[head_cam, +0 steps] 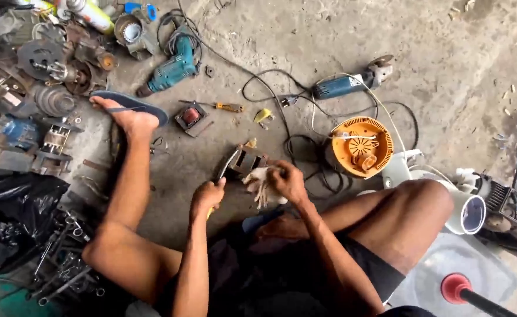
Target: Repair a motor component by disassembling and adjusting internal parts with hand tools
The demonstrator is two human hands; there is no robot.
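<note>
I sit on a concrete floor with my legs spread. My left hand (207,195) grips the handles of a pair of pliers (225,164) whose jaws reach toward a small dark metal block, a transformer-like part (248,159), on the floor in front of me. My right hand (286,181) is closed on a bunched whitish cloth or glove (259,183) right beside that part. My left foot in a blue sandal (130,105) rests farther out on the left.
An orange round motor housing (362,147) with cables lies right of the hands. A teal drill (173,69), a blue angle grinder (349,83), a screwdriver (226,107) and a small transformer (191,116) lie beyond. Metal motor parts pile up at left; a black bag (12,217) and wrenches (64,264) lie lower left.
</note>
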